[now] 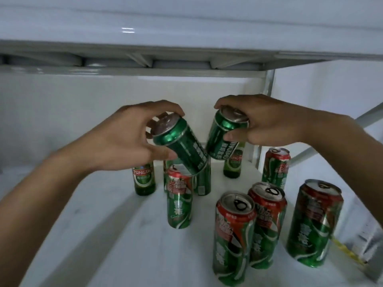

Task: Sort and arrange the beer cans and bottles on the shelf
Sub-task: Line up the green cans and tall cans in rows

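My left hand [124,139] grips a dark green beer can [182,145] by its top, tilted in the air above the shelf. My right hand [263,121] grips a second green can [222,137] the same way, tilted toward the first; the two cans nearly touch at their lower ends. Below them on the white shelf [116,235] stand two green Tsingtao bottles [144,180] [233,165], a green can [202,183] partly hidden behind the held one, and several tall red-and-green cans, among them one in the middle [179,201] and one at the front [234,237].
The upper shelf board [132,69] hangs low over my hands. A grey metal upright [267,83] and a diagonal brace [369,114] bound the right side. A pale wall [62,112] closes the back. A crinkled plastic packet [364,230] lies at the right edge.
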The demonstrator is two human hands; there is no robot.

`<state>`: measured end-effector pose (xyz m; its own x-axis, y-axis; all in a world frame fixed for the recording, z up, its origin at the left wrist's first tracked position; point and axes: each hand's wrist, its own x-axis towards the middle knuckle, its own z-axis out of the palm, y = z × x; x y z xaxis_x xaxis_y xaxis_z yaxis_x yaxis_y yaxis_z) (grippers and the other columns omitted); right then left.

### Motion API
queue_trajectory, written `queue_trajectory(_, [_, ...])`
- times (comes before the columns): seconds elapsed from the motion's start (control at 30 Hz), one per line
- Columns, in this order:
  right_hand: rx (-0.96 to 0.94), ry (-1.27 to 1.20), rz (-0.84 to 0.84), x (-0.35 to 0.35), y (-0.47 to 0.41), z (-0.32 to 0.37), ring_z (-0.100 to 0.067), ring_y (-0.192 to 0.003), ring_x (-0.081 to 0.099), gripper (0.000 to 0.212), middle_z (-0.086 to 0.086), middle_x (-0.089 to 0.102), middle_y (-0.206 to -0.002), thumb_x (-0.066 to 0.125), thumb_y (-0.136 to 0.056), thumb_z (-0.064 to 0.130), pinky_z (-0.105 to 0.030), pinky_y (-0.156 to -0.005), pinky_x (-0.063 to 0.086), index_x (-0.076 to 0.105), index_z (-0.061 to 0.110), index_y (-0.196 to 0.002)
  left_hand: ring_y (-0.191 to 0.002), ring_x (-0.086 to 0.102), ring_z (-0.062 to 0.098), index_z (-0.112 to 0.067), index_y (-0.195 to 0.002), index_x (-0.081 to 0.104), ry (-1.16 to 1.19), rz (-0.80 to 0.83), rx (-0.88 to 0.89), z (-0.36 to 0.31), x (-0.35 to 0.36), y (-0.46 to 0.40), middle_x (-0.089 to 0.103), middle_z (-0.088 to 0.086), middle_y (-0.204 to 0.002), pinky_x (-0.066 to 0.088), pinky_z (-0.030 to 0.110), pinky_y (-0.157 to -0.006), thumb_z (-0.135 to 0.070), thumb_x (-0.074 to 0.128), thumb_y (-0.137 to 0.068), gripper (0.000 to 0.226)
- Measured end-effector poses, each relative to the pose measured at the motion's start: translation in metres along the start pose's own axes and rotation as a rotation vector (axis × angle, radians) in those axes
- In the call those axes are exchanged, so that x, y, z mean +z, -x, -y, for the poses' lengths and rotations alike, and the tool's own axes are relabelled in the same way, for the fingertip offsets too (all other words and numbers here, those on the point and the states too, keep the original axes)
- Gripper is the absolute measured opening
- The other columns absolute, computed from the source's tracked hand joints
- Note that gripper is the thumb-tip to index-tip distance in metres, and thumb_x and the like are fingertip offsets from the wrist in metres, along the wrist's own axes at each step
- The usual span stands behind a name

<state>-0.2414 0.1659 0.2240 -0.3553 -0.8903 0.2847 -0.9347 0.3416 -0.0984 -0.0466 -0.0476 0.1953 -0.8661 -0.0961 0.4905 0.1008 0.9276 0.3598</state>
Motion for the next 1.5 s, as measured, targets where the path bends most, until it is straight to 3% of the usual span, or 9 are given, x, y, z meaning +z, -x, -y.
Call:
queue_trajectory(0.1, [-0.09,-0.052,-0.033,0.0,-0.002,0.029,-0.004,-0.084,0.052,0.034,0.017,0.053,-0.094,0.065,-0.093,0.047,-0.033,-0.074,0.045,0.048,0.035,-0.12,-0.103,0.07,0.009,-0.042,-0.125,0.064,0.136,0.001,-0.093,0.014,-0.019,0.03,0.066,-0.022,-0.125,0.063,0.042,-0.086,-0.019,0.093,-0.07,0.067])
queue_trajectory(0.23, [-0.238,-0.075,0.017,0.012,-0.011,0.072,-0.007,-0.094,0.061,0.036,0.013,0.062,-0.106,0.068,-0.091,0.047,-0.04,-0.081,0.054,0.051,0.034,-0.12,-0.103,0.07,0.013,-0.044,-0.123,0.065,0.078,0.027,-0.197,0.036,-0.034,0.074,0.065,-0.018,-0.126,0.064,0.043,-0.077,-0.01,0.094,-0.068,0.07])
queue_trajectory(0.57, [-0.422,-0.093,0.246,0.07,-0.047,0.175,-0.01,-0.093,0.062,0.041,0.011,0.064,-0.107,0.075,-0.088,0.041,-0.043,-0.081,0.057,0.051,0.037,-0.121,-0.109,0.065,0.003,-0.044,-0.13,0.059,-0.134,0.079,-0.376,0.073,-0.084,0.165,0.061,-0.017,-0.128,0.061,0.033,-0.087,-0.015,0.093,-0.071,0.075])
queue_trajectory(0.8, [-0.428,-0.038,0.372,0.108,-0.08,0.231,-0.017,-0.102,0.061,0.055,0.006,0.062,-0.119,0.08,-0.085,0.031,-0.04,-0.086,0.056,0.05,0.036,-0.13,-0.114,0.056,0.013,-0.04,-0.143,0.049,-0.465,0.263,-0.345,0.083,-0.097,0.19,0.054,-0.009,-0.128,0.05,0.031,-0.099,-0.021,0.087,-0.079,0.077])
queue_trajectory(1.0, [-0.426,-0.079,0.388,0.14,-0.095,0.245,-0.019,-0.111,0.061,0.063,0.004,0.061,-0.129,0.081,-0.084,0.036,-0.043,-0.094,0.055,0.048,0.034,-0.137,-0.113,0.054,0.015,-0.039,-0.145,0.045,-0.464,0.304,-0.411,0.096,-0.096,0.202,0.053,-0.007,-0.127,0.051,0.037,-0.1,-0.024,0.085,-0.08,0.078])
queue_trajectory(1.23, [-0.361,-0.087,0.394,0.163,-0.105,0.253,-0.019,-0.116,0.057,0.064,0.003,0.059,-0.132,0.079,-0.083,0.038,-0.041,-0.097,0.052,0.048,0.034,-0.139,-0.115,0.055,0.017,-0.035,-0.144,0.047,-0.455,0.335,-0.398,0.121,-0.095,0.205,0.056,-0.003,-0.128,0.05,0.034,-0.099,-0.025,0.085,-0.08,0.076])
queue_trajectory(1.5, [-0.27,-0.08,0.451,0.18,-0.122,0.277,-0.02,-0.112,0.06,0.057,0.002,0.06,-0.127,0.079,-0.085,0.032,-0.04,-0.093,0.056,0.051,0.031,-0.135,-0.121,0.05,0.015,-0.046,-0.141,0.043,-0.382,0.435,-0.346,0.167,-0.094,0.206,0.051,-0.008,-0.128,0.05,0.042,-0.102,-0.019,0.082,-0.083,0.075])
